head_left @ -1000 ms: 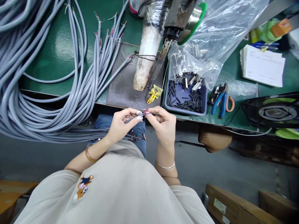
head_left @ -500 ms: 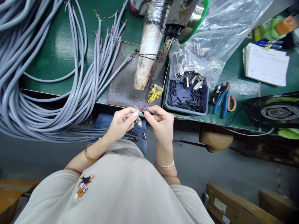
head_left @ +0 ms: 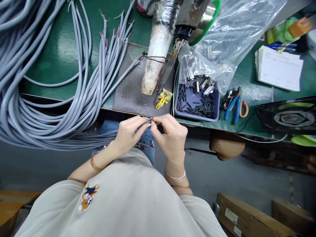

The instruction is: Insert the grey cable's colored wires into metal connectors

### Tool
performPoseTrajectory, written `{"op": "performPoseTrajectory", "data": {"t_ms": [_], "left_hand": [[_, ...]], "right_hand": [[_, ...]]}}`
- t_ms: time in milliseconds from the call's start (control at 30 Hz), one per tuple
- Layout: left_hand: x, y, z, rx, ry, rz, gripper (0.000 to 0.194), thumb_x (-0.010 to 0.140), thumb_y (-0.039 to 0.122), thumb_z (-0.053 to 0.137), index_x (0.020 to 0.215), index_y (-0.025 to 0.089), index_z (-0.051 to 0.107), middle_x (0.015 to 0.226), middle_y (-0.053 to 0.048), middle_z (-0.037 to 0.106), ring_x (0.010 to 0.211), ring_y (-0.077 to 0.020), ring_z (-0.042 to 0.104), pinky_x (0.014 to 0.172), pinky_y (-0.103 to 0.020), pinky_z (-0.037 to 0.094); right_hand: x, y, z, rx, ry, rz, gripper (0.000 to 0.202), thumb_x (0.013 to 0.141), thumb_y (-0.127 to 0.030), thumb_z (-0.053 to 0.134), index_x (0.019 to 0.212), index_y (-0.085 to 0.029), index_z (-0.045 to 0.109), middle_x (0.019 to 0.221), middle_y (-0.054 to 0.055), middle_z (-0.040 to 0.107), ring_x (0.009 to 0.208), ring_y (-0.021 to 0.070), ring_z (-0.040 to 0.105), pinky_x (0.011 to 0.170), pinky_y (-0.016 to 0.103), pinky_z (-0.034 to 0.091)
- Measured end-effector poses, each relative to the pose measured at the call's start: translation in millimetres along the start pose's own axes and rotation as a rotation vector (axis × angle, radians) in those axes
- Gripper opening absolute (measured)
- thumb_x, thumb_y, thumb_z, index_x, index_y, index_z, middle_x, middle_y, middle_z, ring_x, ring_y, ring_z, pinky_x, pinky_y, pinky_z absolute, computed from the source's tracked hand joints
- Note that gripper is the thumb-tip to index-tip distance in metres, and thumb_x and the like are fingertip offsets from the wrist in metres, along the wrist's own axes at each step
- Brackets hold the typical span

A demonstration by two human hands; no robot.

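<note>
While both wrists bend inward just below the green tabletop [head_left: 61, 56] edge, left hand [head_left: 128, 133] pinches the thin grey cable end [head_left: 142, 125] and right hand [head_left: 171, 136] curls on its stripped tip (fingertips touching, coloured wires barely visible).

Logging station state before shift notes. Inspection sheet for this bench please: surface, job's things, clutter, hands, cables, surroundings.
Surface: green bench top with a dark metal plate at its front edge.
Job's things: grey cable end with thin coloured wires, pinched between both hands above the lap.
Clutter: blue tray of short black sleeves, clear bag of metal connectors, blue-handled cutters, yellow clip, paper stack.
Hands: left hand and right hand both closed on the cable end, fingers meeting at the wire tips.
Cables: large grey cable bundle looping off the bench's left side.
Surroundings: cardboard boxes on the floor; a fan at right.
</note>
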State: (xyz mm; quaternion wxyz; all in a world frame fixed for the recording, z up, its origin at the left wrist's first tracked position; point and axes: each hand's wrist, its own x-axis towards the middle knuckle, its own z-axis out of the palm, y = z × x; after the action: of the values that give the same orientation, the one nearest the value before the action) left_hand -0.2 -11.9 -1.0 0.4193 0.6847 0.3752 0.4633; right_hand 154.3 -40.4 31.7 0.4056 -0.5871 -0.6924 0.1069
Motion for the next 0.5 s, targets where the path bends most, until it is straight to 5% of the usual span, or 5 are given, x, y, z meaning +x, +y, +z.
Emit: {"op": "performPoseTrajectory", "data": {"t_ms": [233,333,500], "left_hand": [[5.7,10.3,-3.3,-0.584,-0.063,-0.503,0.038,0.091,0.051,0.069,0.082,0.015,0.062,0.054,0.003,0.060,0.035,-0.0027,0.034,0.036,-0.018,0.021],[8.7,9.3,-6.0,-0.691,-0.104,-0.570,0.041,0.086,0.053,0.075,0.082,0.015,0.062,0.054,0.002,0.062,0.033,-0.0023,0.034,0.034,-0.018,0.019],[8.7,8.3,-4.2,-0.703,-0.101,-0.580,0.042,0.082,0.052,0.079,0.079,0.015,0.059,0.054,0.003,0.061,0.034,-0.0020,0.036,0.035,-0.017,0.022]], "right_hand": [[-1.1,7.2,2.8,0.398,-0.020,0.412,0.012,0.088,-0.024,0.067,0.079,-0.019,0.072,0.068,-0.003,0.061,0.048,0.0058,0.038,0.046,0.023,0.027],[-3.4,8.6,4.2,0.438,0.065,0.436,0.009,0.088,-0.026,0.069,0.088,-0.021,0.076,0.076,-0.001,0.066,0.050,0.0056,0.039,0.047,0.024,0.027],[-2.2,4.1,5.9,0.460,0.028,0.437,0.009,0.087,-0.028,0.073,0.082,-0.021,0.074,0.077,-0.002,0.066,0.049,0.0043,0.032,0.046,0.025,0.021]]}}
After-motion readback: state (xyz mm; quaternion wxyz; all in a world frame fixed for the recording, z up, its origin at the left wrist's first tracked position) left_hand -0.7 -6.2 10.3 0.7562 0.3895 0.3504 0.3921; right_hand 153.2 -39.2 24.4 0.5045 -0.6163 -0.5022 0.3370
